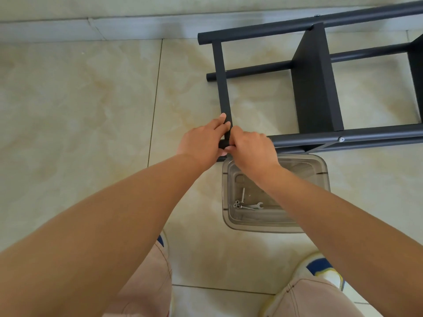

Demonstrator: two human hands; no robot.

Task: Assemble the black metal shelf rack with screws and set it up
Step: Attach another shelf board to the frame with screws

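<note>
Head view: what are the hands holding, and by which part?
Both the left hand and right hand grip the black rack at its near corner, where the end crossbar meets the near tube. Whether a screw is pinched cannot be told.

floor: beige marble tiles (pixel 80 110) | wall base: grey skirting (pixel 68 28) | feet: white-blue shoes (pixel 320 268)

Tiled floor (pixel 80 110) under rack (pixel 318 88), container (pixel 325 177)

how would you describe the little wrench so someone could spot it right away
Find the clear plastic tub on the floor tiles, just below the black rack. The wrench lies at its bottom, beside the bolts and nuts; it alone is flat, with an open forked end.
</note>
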